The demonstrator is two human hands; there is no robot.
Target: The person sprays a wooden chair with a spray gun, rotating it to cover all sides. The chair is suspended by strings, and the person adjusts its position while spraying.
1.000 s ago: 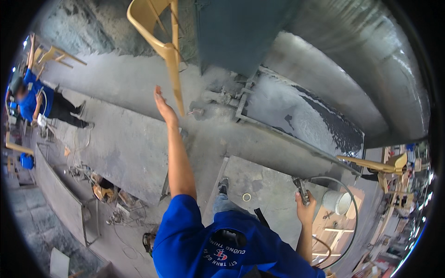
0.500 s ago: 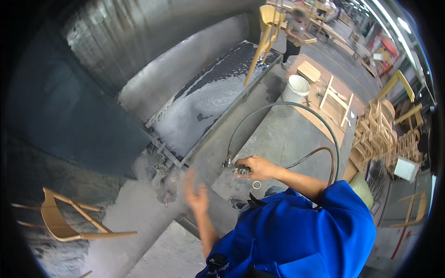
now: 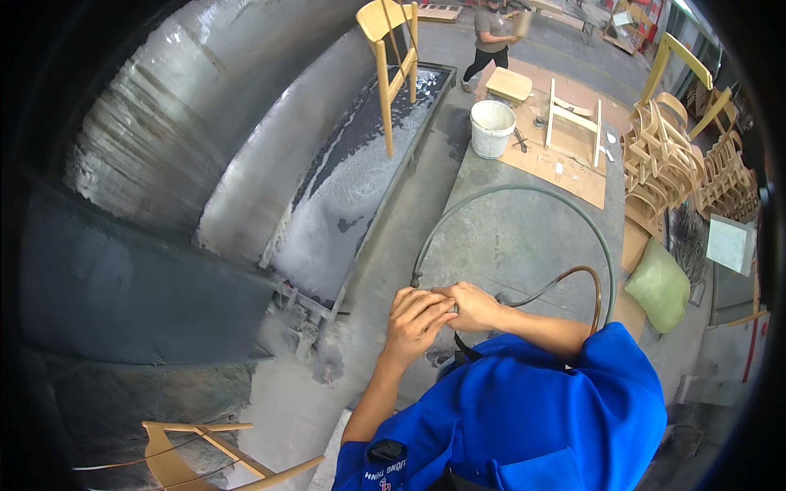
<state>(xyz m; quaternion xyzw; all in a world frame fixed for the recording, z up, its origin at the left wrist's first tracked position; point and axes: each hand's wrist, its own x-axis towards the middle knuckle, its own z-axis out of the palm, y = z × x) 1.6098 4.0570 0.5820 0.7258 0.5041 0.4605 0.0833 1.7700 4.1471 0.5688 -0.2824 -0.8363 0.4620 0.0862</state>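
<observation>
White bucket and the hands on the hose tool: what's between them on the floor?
In the head view, between the white bucket and the left hand and right hand, only the grey hose arcs across bare concrete floor.

Shirt [image 3: 532,417] bright blue, small red-and-white mark at the collar. Hose [image 3: 524,192] dull grey-green; thinner hose [image 3: 591,282] brown. Tray [image 3: 352,188] dark grey, mottled with white speckle and crust. Floor [image 3: 524,237] pale grey-green concrete, stained. Hanging chair [image 3: 391,49] light yellow wood; low chair [image 3: 188,458] the same tan. Bucket [image 3: 492,128] white. Cardboard [image 3: 565,168] brown. Stacked frames [image 3: 663,155] pale wood. Sack [image 3: 659,285] light green. Booth wall [image 3: 147,147] silver-grey, streaked, darkening to near black at left. Distant person [image 3: 491,37]: grey top, black trousers.
</observation>
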